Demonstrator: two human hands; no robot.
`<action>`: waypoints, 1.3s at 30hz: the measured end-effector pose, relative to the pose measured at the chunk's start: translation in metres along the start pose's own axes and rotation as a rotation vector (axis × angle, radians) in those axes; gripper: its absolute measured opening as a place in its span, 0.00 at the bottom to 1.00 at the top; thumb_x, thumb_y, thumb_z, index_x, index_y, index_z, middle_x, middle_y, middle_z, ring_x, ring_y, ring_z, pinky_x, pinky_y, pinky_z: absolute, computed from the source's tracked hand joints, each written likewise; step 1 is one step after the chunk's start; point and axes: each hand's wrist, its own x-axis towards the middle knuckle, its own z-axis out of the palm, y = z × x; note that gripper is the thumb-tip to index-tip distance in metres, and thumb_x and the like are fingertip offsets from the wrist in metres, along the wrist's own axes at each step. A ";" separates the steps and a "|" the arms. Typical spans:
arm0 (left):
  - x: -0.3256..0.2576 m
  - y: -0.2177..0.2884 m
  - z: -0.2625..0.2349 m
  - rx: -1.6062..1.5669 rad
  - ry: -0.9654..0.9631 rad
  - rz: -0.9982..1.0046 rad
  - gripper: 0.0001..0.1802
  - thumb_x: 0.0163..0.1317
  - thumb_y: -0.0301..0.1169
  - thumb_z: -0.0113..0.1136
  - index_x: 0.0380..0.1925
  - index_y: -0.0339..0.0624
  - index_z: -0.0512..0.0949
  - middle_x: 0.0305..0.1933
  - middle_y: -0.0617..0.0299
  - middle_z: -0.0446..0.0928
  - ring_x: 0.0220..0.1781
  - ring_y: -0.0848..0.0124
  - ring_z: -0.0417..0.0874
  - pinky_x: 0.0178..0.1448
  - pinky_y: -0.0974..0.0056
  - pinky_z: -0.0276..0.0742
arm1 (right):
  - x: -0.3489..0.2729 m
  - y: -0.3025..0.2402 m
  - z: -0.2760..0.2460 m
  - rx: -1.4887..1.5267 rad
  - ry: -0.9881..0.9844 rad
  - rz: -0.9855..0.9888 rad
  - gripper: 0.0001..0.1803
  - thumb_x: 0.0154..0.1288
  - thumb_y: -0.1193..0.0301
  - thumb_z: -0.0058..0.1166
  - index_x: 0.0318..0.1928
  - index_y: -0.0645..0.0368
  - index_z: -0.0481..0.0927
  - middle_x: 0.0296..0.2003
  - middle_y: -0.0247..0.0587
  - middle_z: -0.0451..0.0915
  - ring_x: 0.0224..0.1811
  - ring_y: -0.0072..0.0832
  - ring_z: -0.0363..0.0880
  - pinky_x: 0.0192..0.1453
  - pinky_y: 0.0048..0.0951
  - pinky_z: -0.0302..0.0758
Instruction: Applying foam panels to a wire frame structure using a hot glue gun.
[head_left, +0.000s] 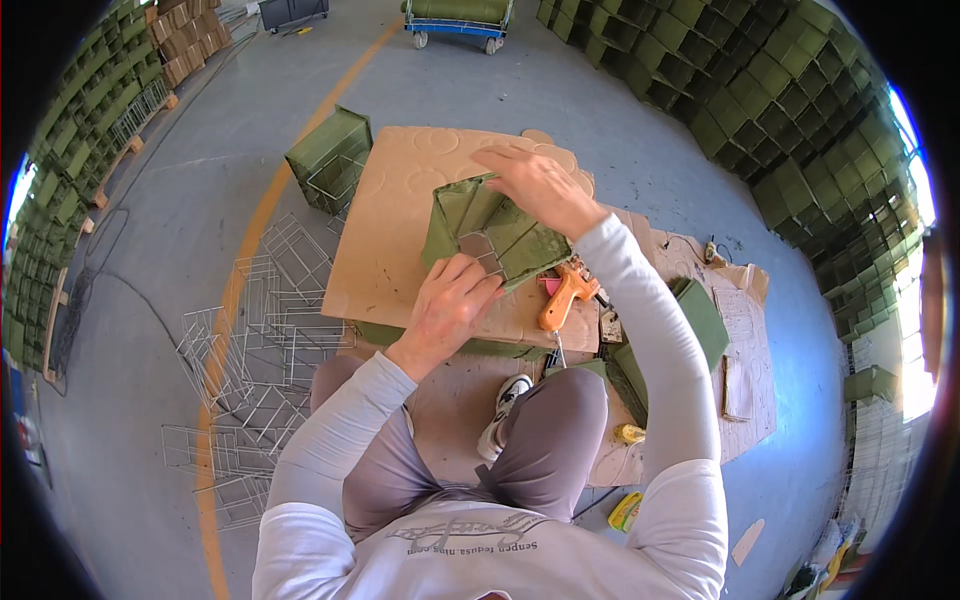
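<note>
Green fabric box [490, 232]: it lay tilted on the cardboard surface [400, 240], its open mouth turned up toward the person, a wire frame [482, 248] showing inside.
Left hand [447, 305]: its grip was curled and pressed on the near edge of the box, fingers on the fabric by the wire.
Right hand [540, 185]: its grip pinched the far upper rim of the box, fingers closed over the fabric.
Step in hand: it looked like fitting or smoothing the fabric over the frame; any next move would have called for both hands keeping the rim taut.
Orange glue gun [562, 295]: it lay just right of the box, at the near edge of the surface.
Finished box [330, 155]: it stood well left of the box, off the surface's far corner.
Bare wire frames [255, 340]: these sprawled on the floor left of the surface.
Open room: the surface was free left of the box; its near edge touched the person's knees.
</note>
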 end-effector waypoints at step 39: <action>-0.011 0.005 0.000 0.053 0.005 0.036 0.05 0.56 0.29 0.68 0.30 0.41 0.81 0.31 0.63 0.74 0.41 0.66 0.75 0.43 0.62 0.71 | 0.008 -0.001 0.043 -0.254 -0.290 -0.238 0.12 0.55 0.79 0.54 0.43 0.62 0.75 0.32 0.45 0.80 0.38 0.42 0.84 0.37 0.39 0.80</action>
